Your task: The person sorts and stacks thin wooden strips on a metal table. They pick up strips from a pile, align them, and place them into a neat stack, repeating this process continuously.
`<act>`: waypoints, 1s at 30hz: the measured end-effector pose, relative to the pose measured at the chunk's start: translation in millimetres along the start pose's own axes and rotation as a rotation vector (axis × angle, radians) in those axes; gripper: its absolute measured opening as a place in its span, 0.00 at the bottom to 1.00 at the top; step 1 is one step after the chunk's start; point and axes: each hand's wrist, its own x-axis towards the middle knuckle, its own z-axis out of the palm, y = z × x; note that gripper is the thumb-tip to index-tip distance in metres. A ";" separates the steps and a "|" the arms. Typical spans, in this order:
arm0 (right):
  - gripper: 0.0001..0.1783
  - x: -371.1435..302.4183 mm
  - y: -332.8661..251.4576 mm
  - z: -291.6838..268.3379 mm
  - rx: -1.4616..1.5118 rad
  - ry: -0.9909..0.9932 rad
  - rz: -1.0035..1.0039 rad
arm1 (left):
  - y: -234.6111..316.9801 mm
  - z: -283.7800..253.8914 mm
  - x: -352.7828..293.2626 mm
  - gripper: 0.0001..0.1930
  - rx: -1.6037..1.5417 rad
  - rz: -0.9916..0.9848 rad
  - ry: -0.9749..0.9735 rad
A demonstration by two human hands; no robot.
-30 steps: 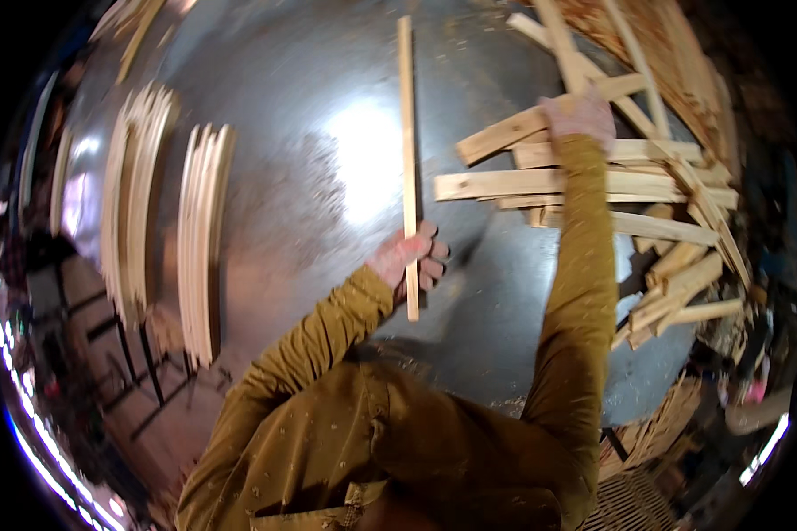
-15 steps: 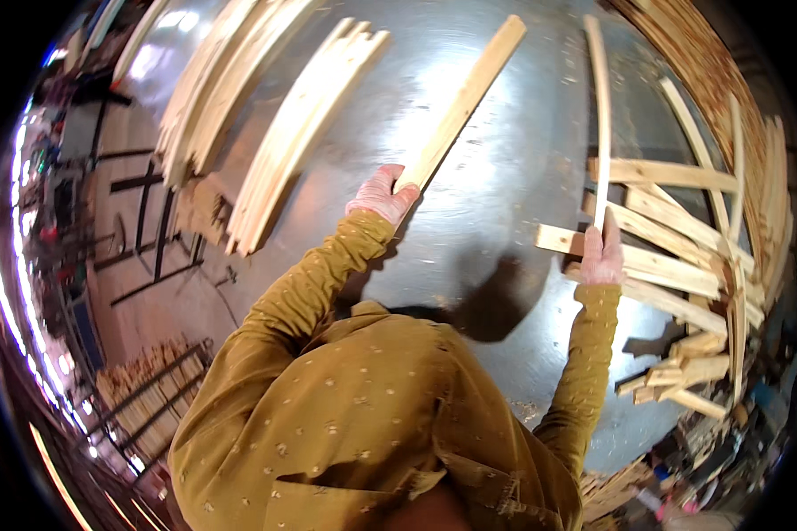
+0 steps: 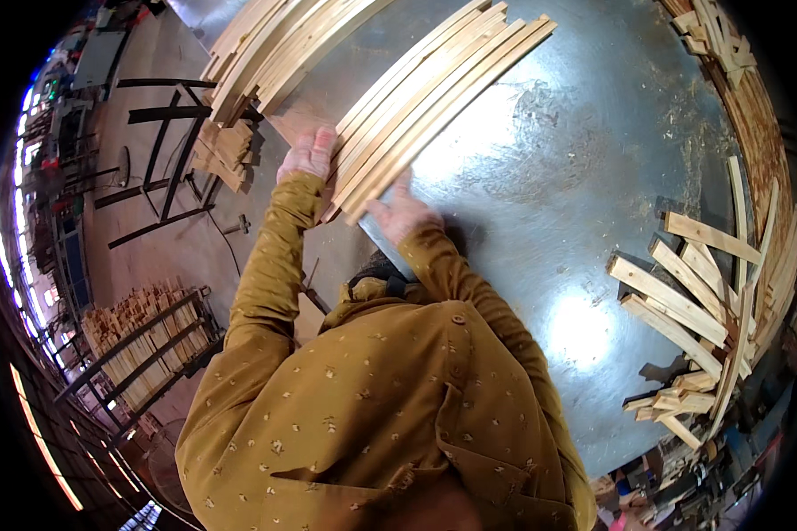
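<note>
A row of long pale wood strips [image 3: 438,102] lies side by side on the metal table, slanting away to the upper right. My left hand [image 3: 310,152] rests against the left side of this row near its close end, fingers stretched out. On the opposite side, my right hand [image 3: 407,215] is at the outermost strip's near end, thumb and forefinger apart; its other fingers are partly hidden. The strips lie between my two hands, with neither hand wrapped round them.
More long strips [image 3: 301,44] are stacked at the far left. Short offcuts [image 3: 669,296] lie in a loose heap on the metal table [image 3: 522,239] at right. A black metal stand [image 3: 164,115] and a rack of wood pieces [image 3: 146,345] stand on the floor at left.
The strip from my left hand now appears to lie along the row. My right hand has left the thin strip by the offcuts and come across to the row. My view has shifted left.
</note>
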 end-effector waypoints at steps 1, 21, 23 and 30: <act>0.53 9.2 -2.4 -3.2 -0.060 -0.040 -0.059 | -10.0 0.9 11.8 0.32 0.063 0.077 -0.032; 0.34 -246.4 339.9 -264.1 -0.973 0.520 0.115 | 141.6 221.7 -155.2 0.22 -0.705 0.481 -0.860; 0.25 -241.4 288.3 -262.9 -0.622 0.418 0.023 | 154.5 233.6 -181.3 0.33 -0.575 0.376 -0.987; 0.52 -290.4 108.4 -302.6 -0.100 0.615 -0.610 | 217.0 256.1 -191.9 0.52 -0.876 0.738 -0.924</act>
